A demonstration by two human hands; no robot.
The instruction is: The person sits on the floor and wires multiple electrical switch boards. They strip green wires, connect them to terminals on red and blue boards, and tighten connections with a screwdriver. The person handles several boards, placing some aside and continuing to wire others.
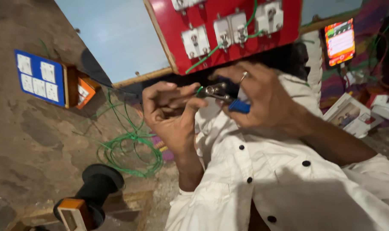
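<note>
White shirt (267, 179) fills the foreground; right hand (263, 98) grips blue-handled pliers (224, 96), left hand (171, 111) pinches green wire (199, 90) beneath the red switchboard (228, 30)'s lower edge. Green wire coil (130, 149) lies on the rough stone floor (27, 141).

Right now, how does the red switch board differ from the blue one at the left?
The red board sits up close, just above both hands, with green wire running across its white switches; the blue board lies farther off at the left, with no wire visible on its face. The red board looks larger in view. Both carry white switch plates.
</note>
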